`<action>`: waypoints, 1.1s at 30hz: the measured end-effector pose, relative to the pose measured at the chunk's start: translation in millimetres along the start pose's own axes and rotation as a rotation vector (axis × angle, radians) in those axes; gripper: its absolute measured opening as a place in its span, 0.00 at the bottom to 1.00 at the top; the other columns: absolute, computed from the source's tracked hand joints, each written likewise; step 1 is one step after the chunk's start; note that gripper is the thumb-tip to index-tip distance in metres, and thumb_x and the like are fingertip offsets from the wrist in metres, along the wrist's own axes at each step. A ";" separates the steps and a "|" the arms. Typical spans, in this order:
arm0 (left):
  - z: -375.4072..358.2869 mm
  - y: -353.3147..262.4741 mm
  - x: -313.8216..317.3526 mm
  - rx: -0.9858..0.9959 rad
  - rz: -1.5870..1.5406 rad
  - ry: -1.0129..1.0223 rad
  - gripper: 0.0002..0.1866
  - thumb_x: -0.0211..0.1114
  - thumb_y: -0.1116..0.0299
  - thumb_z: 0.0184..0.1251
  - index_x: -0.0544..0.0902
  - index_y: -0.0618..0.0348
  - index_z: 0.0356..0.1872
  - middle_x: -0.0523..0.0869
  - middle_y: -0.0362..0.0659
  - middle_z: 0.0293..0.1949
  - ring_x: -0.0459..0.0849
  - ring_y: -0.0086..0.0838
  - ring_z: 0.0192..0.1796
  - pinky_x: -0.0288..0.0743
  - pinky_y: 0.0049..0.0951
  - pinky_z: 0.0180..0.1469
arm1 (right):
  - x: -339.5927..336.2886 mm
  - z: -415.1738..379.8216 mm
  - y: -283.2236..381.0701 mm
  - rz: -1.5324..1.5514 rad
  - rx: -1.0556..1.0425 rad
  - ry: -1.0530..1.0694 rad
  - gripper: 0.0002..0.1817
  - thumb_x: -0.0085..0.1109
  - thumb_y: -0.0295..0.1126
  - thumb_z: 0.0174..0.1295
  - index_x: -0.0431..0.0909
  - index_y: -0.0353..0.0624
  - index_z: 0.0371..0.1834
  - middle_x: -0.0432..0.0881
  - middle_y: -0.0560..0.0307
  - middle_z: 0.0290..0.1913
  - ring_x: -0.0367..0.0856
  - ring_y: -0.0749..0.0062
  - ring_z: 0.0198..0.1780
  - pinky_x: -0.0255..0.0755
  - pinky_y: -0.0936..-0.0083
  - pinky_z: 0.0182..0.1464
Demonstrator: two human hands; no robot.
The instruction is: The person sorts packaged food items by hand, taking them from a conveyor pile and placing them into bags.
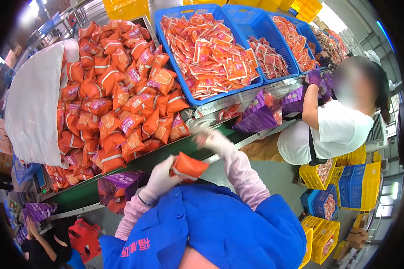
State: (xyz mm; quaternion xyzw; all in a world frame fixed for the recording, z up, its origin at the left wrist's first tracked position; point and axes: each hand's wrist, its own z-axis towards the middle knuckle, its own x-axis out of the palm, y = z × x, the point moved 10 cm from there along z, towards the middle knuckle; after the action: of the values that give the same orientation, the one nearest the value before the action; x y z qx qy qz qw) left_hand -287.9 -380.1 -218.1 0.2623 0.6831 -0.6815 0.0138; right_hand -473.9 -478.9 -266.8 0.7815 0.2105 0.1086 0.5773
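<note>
My left hand, in a white glove, is closed round a puffed orange packet in front of my chest. My right hand, gloved too, reaches over the green conveyor belt, to the right of that packet. Motion smears its fingers, and a pale blur lies at their tips, so I cannot make out whether they hold anything. Beyond the belt rises a large heap of orange packets. Close to my left wrist, a purple bag with orange packets inside stands on the belt.
Blue crates of flat orange sachets line the far side. At right, a co-worker in purple gloves handles purple bags. White sheeting covers the heap's left side. Yellow crates stand at right, a red stool lower left.
</note>
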 end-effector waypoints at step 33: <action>-48.6 26.4 -41.1 -0.114 -0.295 -0.290 0.28 0.81 0.77 0.57 0.80 0.67 0.59 0.85 0.46 0.51 0.86 0.31 0.52 0.80 0.32 0.57 | 51.5 0.4 37.1 -0.662 -0.186 -0.030 0.25 0.70 0.38 0.65 0.82 0.36 0.61 0.88 0.39 0.52 0.89 0.48 0.54 0.81 0.62 0.58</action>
State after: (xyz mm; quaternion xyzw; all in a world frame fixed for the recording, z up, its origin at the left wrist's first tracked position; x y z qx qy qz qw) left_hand -226.0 -350.1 -223.6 0.0575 0.7423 -0.6670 0.0271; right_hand -420.4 -465.0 -235.5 0.6163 0.4334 -0.0774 0.6529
